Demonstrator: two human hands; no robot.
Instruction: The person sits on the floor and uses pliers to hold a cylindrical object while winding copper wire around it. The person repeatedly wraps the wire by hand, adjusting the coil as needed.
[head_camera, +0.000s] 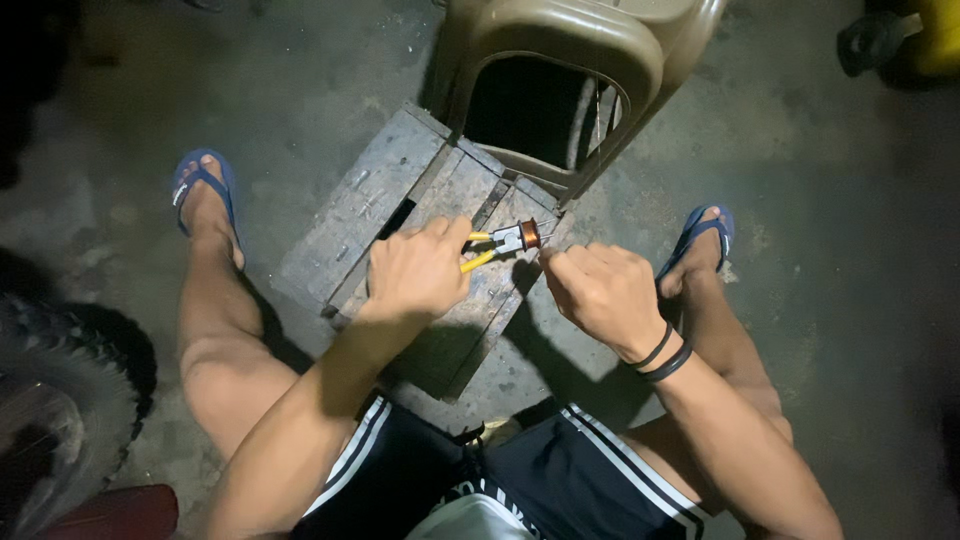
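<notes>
Black shorts with white stripes (560, 480) sit right under the camera, bare knees spread to either side. Above them, the left hand (418, 270) is wrapped tight around the yellow handles of a pair of pliers (495, 245), fingers closed on the grips. The plier nose points right and bites on a small copper-coloured coil (530, 234), held just over the top of a worn wooden block (370, 205) on the concrete floor. The right hand (600, 290) is curled into a fist just right of the coil, thumb and fingertips pinched together near it; what it pinches is too fine to make out. Two dark bands (662, 358) ring that wrist. Blue flip-flops (205, 190) flank the block, and a tan plastic chair (570, 70) stands behind it.
</notes>
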